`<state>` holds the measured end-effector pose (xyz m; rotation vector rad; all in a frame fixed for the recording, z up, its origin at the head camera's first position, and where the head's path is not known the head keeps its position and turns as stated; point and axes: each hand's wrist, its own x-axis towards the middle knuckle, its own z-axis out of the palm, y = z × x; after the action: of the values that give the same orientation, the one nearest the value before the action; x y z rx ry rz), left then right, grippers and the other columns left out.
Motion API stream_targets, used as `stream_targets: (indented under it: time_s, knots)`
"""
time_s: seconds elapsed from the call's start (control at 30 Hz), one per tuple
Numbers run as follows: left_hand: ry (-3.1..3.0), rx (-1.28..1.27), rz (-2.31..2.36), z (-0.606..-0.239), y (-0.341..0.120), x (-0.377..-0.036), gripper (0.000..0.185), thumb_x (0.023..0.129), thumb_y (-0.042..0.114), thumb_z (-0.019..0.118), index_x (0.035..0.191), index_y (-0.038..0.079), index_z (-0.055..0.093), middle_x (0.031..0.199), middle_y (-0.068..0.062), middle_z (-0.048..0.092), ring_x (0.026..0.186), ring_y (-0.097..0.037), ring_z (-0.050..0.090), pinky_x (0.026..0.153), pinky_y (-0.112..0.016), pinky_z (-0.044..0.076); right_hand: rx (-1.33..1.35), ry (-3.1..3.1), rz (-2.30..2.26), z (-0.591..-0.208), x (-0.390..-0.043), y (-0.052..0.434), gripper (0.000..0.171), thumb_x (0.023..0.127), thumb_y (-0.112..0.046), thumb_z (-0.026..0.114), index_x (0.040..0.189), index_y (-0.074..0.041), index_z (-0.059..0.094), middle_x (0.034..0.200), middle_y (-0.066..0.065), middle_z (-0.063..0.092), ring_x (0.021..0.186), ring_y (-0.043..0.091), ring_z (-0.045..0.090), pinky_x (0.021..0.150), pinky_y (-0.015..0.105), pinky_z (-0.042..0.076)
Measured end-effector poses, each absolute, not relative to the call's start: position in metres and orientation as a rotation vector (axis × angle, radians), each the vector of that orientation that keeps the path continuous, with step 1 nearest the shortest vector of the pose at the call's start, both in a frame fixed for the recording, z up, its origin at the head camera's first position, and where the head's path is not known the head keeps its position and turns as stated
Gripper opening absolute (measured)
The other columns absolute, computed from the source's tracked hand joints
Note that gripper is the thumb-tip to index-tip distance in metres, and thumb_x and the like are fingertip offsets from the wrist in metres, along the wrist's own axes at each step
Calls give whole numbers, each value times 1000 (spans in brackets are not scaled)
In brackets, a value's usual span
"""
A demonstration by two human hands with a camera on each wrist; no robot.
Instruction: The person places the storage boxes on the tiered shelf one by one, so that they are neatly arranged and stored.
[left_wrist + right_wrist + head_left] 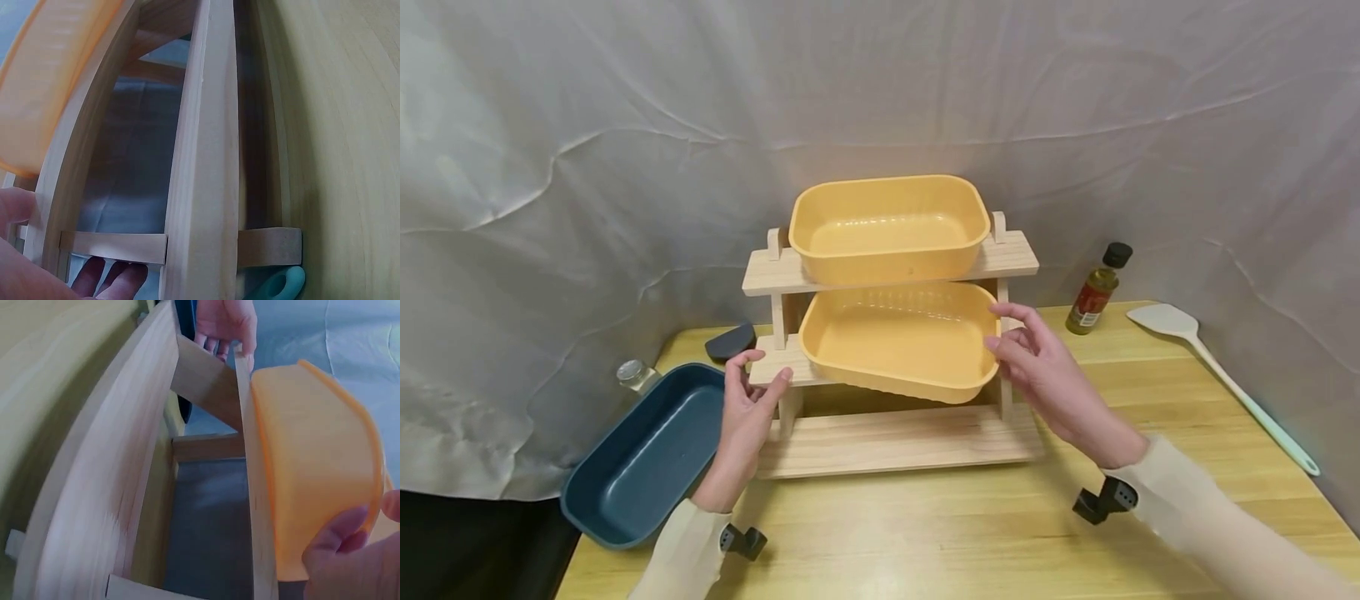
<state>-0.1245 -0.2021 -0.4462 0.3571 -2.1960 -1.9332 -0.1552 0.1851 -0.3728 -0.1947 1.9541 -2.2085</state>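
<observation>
A three-tier wooden shelf rack [895, 443] stands on the table. On its middle board a yellow plastic bin [895, 333] sits slightly askew, its front right corner past the board's front edge. My right hand [1060, 383] pinches that bin's right rim between thumb and fingers. At the rack's left side, my left hand [741, 429] grips the end of the middle board; its fingers [125, 281] curl underneath in the left wrist view. Another yellow bin [887, 265] rests on the top board. The bottom board holds nothing.
Left of the rack lies a dark blue bin [643, 454], with a small clear jar [637, 376] and a dark flat-sided object [730, 342] behind it. To the right stand a black-capped bottle [1092, 298] and a white-headed spatula [1165, 320]. Grey cloth [880, 83] hangs behind.
</observation>
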Motion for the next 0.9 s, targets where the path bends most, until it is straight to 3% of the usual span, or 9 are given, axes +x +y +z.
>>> stream_targets:
  time_s: [0.37, 0.9]
  knots:
    - [-2197, 351, -1940, -445, -202, -124, 60, 106, 29, 77, 151, 14, 40, 119, -6, 44, 90, -17, 51, 71, -25, 43, -220, 2004, -2265, -375, -135, 182, 35, 106, 2, 65, 140, -1, 53, 111, 12, 49, 88, 17, 62, 83, 32, 61]
    - [-2197, 354, -1942, -445, -203, -123, 61, 106, 28, 77, 152, 15, 40, 120, -5, 44, 90, -17, 51, 70, -25, 43, -183, 1948, -2277, -370, -163, 184, 37, 108, 0, 65, 142, 11, 55, 120, 12, 55, 94, 16, 67, 90, 28, 60]
